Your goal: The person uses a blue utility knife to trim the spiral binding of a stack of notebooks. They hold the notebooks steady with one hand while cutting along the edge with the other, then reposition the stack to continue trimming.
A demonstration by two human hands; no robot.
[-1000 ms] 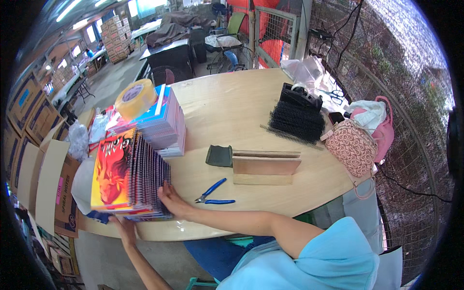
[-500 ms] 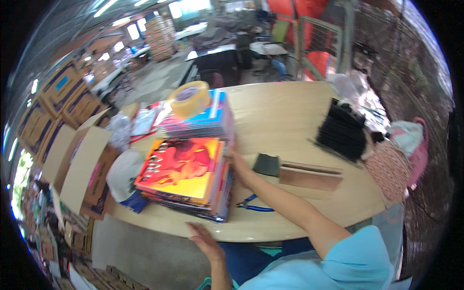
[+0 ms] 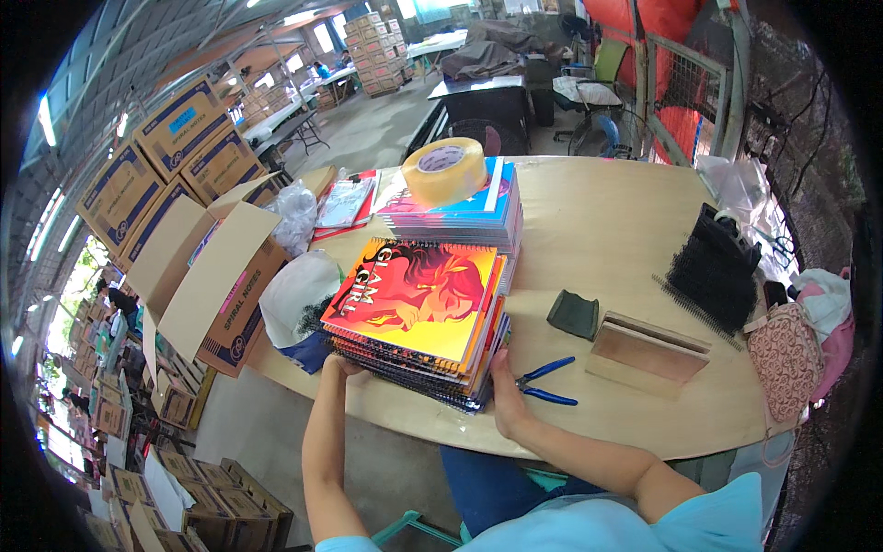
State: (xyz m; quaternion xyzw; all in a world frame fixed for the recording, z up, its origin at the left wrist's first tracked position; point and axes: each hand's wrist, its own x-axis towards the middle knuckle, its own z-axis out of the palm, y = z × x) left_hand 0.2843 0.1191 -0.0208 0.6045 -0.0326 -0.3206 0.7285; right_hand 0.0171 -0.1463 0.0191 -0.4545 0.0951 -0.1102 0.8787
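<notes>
A thick stack of spiral notebooks (image 3: 414, 304), its top cover yellow with a red and orange figure, is at the table's near edge. My left hand (image 3: 342, 364) grips its lower near-left corner, fingers partly hidden under it. Against the stack's right side presses my right hand (image 3: 508, 396), the thumb pointing up. Just behind is a second stack of notebooks with blue covers (image 3: 497, 207), with a big roll of yellowish clear tape (image 3: 452, 190) on top. Beside my right hand lie blue-handled pliers (image 3: 552, 398).
On the table (image 3: 589, 230) are a dark green folded pad (image 3: 573, 316), a wooden block holder (image 3: 648, 354), black spiral coils (image 3: 710, 271) and a patterned pouch (image 3: 784, 363). Left of the stacks are a white bag (image 3: 299, 294) and an open carton (image 3: 221, 294). More cartons (image 3: 179, 129) stand beyond.
My left hand has come up from below the table edge onto the front stack's near-left corner. My right hand has slid along its right side toward me. The view has shifted left.
</notes>
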